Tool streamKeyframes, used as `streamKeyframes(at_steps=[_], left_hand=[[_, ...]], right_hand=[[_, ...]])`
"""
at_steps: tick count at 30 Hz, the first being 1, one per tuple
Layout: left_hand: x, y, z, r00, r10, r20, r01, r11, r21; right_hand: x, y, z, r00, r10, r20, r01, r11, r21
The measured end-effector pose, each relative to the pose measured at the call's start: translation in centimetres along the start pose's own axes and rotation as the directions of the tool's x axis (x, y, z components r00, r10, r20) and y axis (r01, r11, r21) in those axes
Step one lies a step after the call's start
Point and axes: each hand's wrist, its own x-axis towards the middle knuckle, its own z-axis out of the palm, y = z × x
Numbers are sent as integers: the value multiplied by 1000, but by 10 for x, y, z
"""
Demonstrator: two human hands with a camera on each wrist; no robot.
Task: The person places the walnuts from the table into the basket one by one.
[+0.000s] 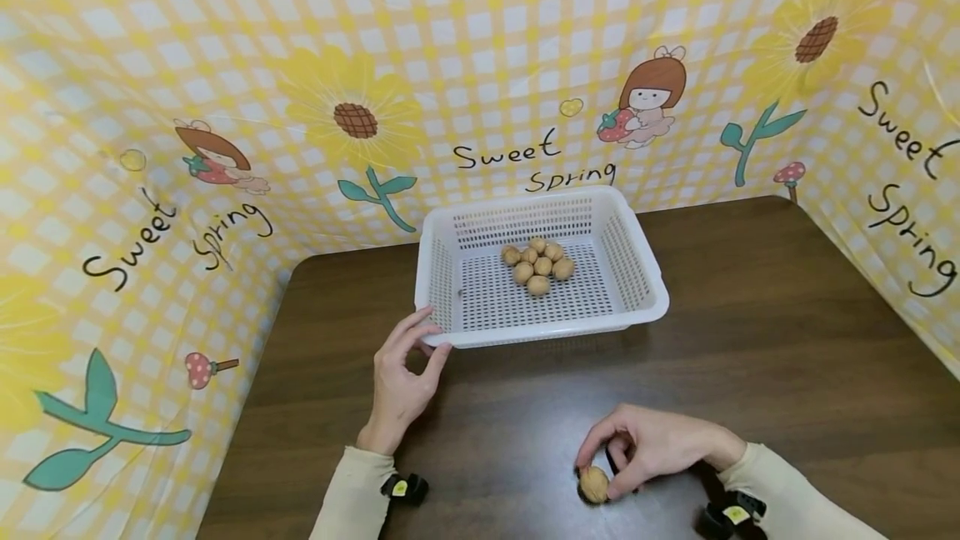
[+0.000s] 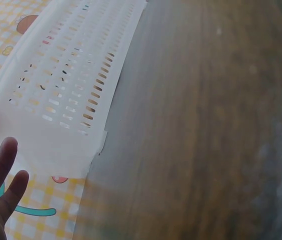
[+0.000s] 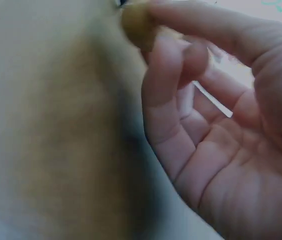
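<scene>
A white plastic basket (image 1: 555, 332) with slotted sides stands at the back of the table, several walnuts (image 1: 537, 285) clustered on its floor. At its front left corner my left hand (image 1: 401, 386) pinches the rim between fingers and thumb. In the left wrist view, two fingers of that hand (image 2: 3, 185) spread away from the basket wall (image 2: 56, 135). My right hand (image 1: 656, 444) pinches a single walnut (image 1: 594, 484) between thumb and fingertips, low over the front of the table. The right wrist view shows the same walnut (image 3: 138, 25), blurred, at the fingertips.
The dark brown wooden table (image 1: 787, 340) has rounded back corners. A yellow checked cloth (image 1: 495, 48) with flowers and lettering hangs behind it and along both sides, close behind the basket. Black straps with small devices (image 1: 405, 488) sit on both wrists.
</scene>
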Motion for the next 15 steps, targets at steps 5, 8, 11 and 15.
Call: streamKeyframes(at_steps=[5,8,11,15], left_hand=[[0,0,1,1000,8,2,-8,1000,3],[0,-1,0,1000,12,-2,-12,1000,3],[0,0,0,1000,6,-4,-6,1000,2],[0,1,1,1000,-1,-4,1,1000,-1]], right_hand=[[-5,-36,-22,989,-95,-115,78,987,-140],[-8,-65,-41,977,-134,-168,93,968,-233],[-11,-91,-61,966,-146,-215,77,950,-302],[-9,-112,-85,951,-130,-281,27,938,-345]])
